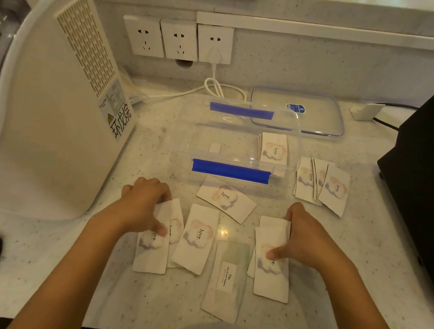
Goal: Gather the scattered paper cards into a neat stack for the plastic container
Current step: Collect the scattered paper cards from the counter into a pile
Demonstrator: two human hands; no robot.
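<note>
The left hand (pixel 144 207) pinches a love card (pixel 151 250) flat on the tabletop (pixel 333 280); between both grips lie loose cards (pixel 195 238); the right hand (pixel 303 239) pinches two overlapped cards (pixel 272 279). Sliding both inward would square them before the plastic container (pixel 237 142).

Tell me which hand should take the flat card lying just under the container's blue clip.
Probably the left hand. That card lies apart from both, but the left hand's small pile sits beside the middle card, which leads up toward it. The right hand is pinching its own pile, further off.
</note>
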